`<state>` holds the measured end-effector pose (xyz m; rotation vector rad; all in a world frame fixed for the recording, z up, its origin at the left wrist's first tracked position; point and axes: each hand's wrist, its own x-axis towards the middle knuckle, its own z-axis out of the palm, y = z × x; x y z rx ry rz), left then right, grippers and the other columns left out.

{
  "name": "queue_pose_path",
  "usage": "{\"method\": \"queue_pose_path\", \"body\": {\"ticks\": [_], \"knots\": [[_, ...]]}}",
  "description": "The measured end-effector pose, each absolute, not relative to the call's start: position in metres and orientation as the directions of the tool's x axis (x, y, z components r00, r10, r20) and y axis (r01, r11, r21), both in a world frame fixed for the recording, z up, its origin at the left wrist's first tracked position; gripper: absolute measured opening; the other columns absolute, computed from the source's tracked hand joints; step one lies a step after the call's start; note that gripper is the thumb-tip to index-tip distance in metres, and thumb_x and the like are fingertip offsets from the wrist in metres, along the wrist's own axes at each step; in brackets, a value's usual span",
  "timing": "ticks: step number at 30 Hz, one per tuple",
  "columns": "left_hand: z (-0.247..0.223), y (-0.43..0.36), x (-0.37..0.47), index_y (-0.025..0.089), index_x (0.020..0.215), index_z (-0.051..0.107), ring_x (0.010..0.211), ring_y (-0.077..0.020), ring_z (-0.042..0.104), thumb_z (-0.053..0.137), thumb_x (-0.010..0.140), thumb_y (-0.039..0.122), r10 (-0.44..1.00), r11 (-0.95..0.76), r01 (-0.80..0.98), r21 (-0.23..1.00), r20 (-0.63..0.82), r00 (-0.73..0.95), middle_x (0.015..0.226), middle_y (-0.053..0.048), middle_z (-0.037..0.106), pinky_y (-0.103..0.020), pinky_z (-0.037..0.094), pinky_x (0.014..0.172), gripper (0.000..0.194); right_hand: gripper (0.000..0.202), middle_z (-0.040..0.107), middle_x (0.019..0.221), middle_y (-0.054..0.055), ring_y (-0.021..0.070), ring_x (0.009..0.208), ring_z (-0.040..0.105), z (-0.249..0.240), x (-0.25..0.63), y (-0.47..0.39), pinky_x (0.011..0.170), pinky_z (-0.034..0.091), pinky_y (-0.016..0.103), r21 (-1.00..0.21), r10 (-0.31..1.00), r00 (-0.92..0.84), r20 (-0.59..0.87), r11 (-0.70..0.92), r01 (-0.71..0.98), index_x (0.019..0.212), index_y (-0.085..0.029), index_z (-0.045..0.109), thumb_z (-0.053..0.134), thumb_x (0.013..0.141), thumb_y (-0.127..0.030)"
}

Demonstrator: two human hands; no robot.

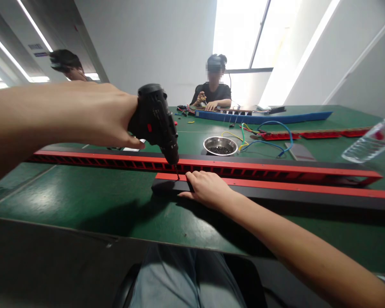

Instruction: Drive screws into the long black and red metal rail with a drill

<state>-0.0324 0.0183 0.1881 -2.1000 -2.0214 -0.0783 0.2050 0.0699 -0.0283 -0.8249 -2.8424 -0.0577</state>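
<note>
My left hand (111,115) is wrapped round the grip of a black cordless drill (155,113), which tilts downward. The drill's thin bit meets the red top face near the left end of a red-and-black bar (291,191). My right hand (208,188) clasps that same bar just right of the bit, fingers over the top and thumb on the near black side. Directly behind it lies a longer red-and-black slotted housing (131,162). Whether a screw sits under the bit is too small to tell.
Behind the housing stands a metal bowl (208,148) of small dark pieces. Coloured wires (266,141), red strips (319,134) and a plastic bottle (368,141) lie to the right. Across the green table (99,209), a co-worker (213,92) works by a blue strip (263,117); another person (67,64) is far left.
</note>
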Motion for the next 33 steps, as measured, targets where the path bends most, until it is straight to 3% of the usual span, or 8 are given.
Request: {"method": "queue_pose_path", "body": {"ticks": [2, 5, 13, 22, 26, 28, 33], "knots": [[0.18, 0.012, -0.021, 0.002, 0.122, 0.07, 0.114, -0.06, 0.056, 0.068, 0.069, 0.061, 0.982, -0.014, 0.973, -0.23, 0.181, 0.057, 0.102, -0.007, 0.069, -0.066, 0.035, 0.089, 0.08, 0.062, 0.073, 0.106, 0.019, 0.0351, 0.097, 0.071, -0.029, 0.204, 0.069, 0.08, 0.052, 0.041, 0.031, 0.527, -0.828, 0.192, 0.84, 0.542, 0.119, -0.011, 0.063, 0.051, 0.096, -0.067], [0.172, 0.009, -0.014, 0.006, 0.125, 0.068, 0.122, -0.0646, 0.049, 0.066, 0.072, 0.065, 0.966, 0.045, 0.966, -0.253, 0.257, 0.022, 0.113, -0.011, 0.068, -0.07, 0.032, 0.092, 0.08, 0.063, 0.073, 0.105, 0.018, 0.035, 0.095, 0.072, -0.03, 0.203, 0.067, 0.078, 0.052, 0.041, 0.054, 0.526, -0.827, 0.199, 0.836, 0.546, 0.117, -0.011, 0.064, 0.049, 0.096, -0.068], [0.165, 0.006, -0.014, 0.002, 0.109, 0.07, 0.116, -0.0579, 0.058, 0.048, 0.082, 0.07, 0.926, 0.071, 0.942, -0.327, 0.373, 0.06, 0.105, -0.006, 0.066, -0.062, 0.037, 0.092, 0.076, 0.064, 0.073, 0.103, 0.018, 0.0335, 0.095, 0.072, -0.027, 0.204, 0.067, 0.078, 0.052, 0.039, 0.044, 0.546, -0.819, 0.177, 0.826, 0.561, 0.114, -0.012, 0.063, 0.044, 0.096, -0.071], [0.164, 0.008, -0.011, 0.015, 0.094, 0.07, 0.12, -0.0584, 0.058, 0.071, 0.073, 0.066, 0.905, 0.031, 0.961, -0.273, 0.415, 0.089, 0.094, -0.007, 0.064, -0.07, 0.04, 0.095, 0.055, 0.065, 0.073, 0.106, 0.017, 0.0322, 0.099, 0.071, -0.026, 0.204, 0.067, 0.081, 0.053, 0.039, 0.031, 0.562, -0.812, 0.154, 0.819, 0.573, 0.117, -0.013, 0.062, 0.043, 0.097, -0.072], [0.165, 0.006, -0.007, 0.013, 0.085, 0.066, 0.13, -0.0589, 0.05, 0.075, 0.069, 0.058, 0.912, 0.024, 0.973, -0.228, 0.404, 0.072, 0.103, -0.006, 0.065, -0.056, 0.045, 0.093, 0.049, 0.064, 0.072, 0.106, 0.016, 0.0322, 0.099, 0.07, -0.026, 0.204, 0.067, 0.081, 0.053, 0.039, 0.023, 0.563, -0.811, 0.157, 0.819, 0.573, 0.116, -0.013, 0.062, 0.044, 0.097, -0.071], [0.165, 0.006, -0.004, 0.011, 0.085, 0.066, 0.134, -0.0593, 0.046, 0.073, 0.07, 0.057, 0.914, 0.02, 0.976, -0.218, 0.399, 0.07, 0.109, -0.007, 0.065, -0.051, 0.045, 0.092, 0.049, 0.064, 0.072, 0.107, 0.017, 0.032, 0.1, 0.07, -0.026, 0.204, 0.068, 0.083, 0.053, 0.039, 0.016, 0.569, -0.81, 0.144, 0.817, 0.577, 0.117, -0.013, 0.061, 0.044, 0.097, -0.072], [0.166, 0.005, -0.002, 0.009, 0.098, 0.071, 0.118, -0.0576, 0.059, 0.061, 0.074, 0.065, 0.92, 0.106, 0.935, -0.338, 0.39, 0.036, 0.11, -0.005, 0.068, -0.059, 0.042, 0.091, 0.061, 0.064, 0.072, 0.107, 0.017, 0.0318, 0.1, 0.07, -0.027, 0.204, 0.067, 0.083, 0.052, 0.038, 0.008, 0.57, -0.807, 0.154, 0.816, 0.578, 0.117, -0.013, 0.061, 0.045, 0.096, -0.071]]}}
